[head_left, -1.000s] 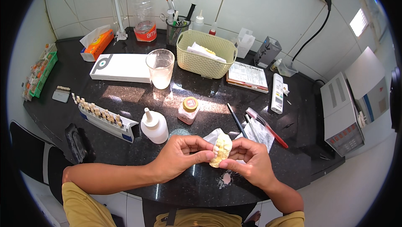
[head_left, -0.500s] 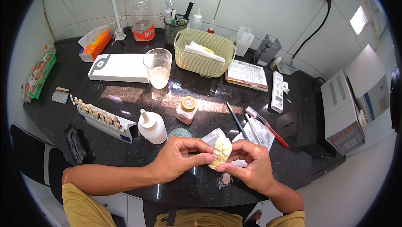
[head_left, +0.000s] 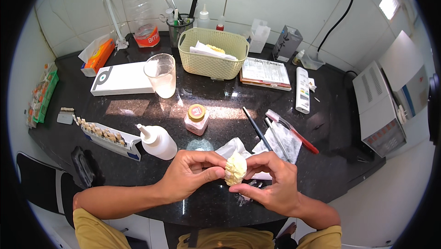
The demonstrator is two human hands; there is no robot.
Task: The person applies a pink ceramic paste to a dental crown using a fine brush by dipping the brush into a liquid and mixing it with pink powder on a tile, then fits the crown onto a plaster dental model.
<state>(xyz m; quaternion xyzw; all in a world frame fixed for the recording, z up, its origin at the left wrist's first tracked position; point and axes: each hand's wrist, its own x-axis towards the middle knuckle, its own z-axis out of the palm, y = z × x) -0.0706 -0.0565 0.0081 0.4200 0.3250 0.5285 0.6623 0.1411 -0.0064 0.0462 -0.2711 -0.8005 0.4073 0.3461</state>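
Observation:
My left hand (head_left: 190,175) and my right hand (head_left: 273,184) pinch a pale yellow dental cast (head_left: 235,168) between fingertips and thumbs, above the front of the counter. Crumpled white paper (head_left: 229,145) and pale scraps (head_left: 243,199) lie just behind and below it. A white squeeze bottle (head_left: 158,143) stands behind my left hand, with a pink-filled jar (head_left: 196,120) farther back. A tooth shade guide (head_left: 105,136) is at the left. Behind my right hand, a red toothbrush (head_left: 298,134), a dark stick (head_left: 255,127) and a metal tool (head_left: 278,143) rest on white tissue.
A glass (head_left: 161,76), white box (head_left: 115,79), tissue box (head_left: 98,53), basket (head_left: 211,67), booklets (head_left: 264,72) and remote (head_left: 302,90) fill the back of the black counter (head_left: 138,189). A grey machine (head_left: 376,106) stands right; a green tray (head_left: 46,99) left.
The view has shifted slightly. The cast has been turned and tipped in my fingers, so its tooth row shows less and its lumpy yellow side faces up.

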